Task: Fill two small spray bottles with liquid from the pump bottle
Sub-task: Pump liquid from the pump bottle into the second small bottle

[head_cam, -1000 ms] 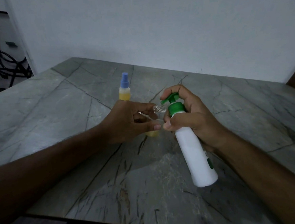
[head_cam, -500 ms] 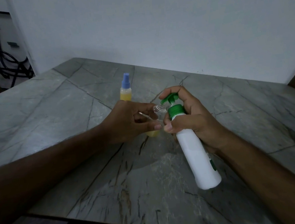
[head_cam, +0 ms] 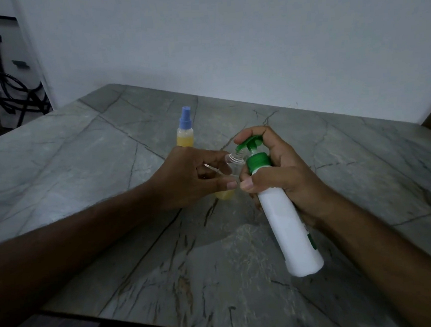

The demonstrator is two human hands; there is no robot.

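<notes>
Head view: one capped spray bottle (head_cam: 185,131) stands filled on the table (head_cam: 79,153). My left hand (head_cam: 192,176) grips the second, open bottle (head_cam: 231,167), part full; my right hand (head_cam: 274,169) clasps the one pump bottle (head_cam: 283,214), finger on its pump head (head_cam: 250,142), nozzle at the open neck. Filling and capping remain.

No legible text anywhere; the white pump bottle (head_cam: 286,225) shows only a sliver of green label along its right edge, just below the hand, too small to read.
</notes>
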